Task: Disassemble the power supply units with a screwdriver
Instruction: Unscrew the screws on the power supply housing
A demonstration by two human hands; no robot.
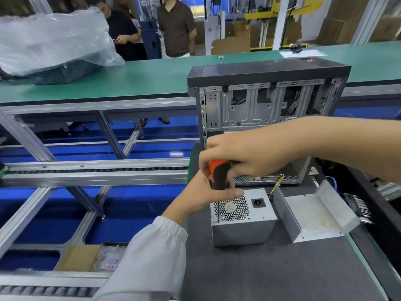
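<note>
A grey power supply unit (243, 227) stands on the dark mat, its fan grille and black socket facing up. A screwdriver (219, 172) with an orange and black handle stands upright over it, the shaft's tip at the unit's front left corner. My left hand (206, 196) grips the lower handle, thumb stretched across it. My right hand (249, 153) grips the top of the handle from above. Yellow wires (275, 181) run from the unit toward the case behind.
An open computer case (267, 101) stands behind the unit. A bent grey metal cover (314, 213) lies to the right. The mat's left edge drops to a conveyor frame with a cardboard box (78, 257). Two people stand beyond the green bench (141, 77).
</note>
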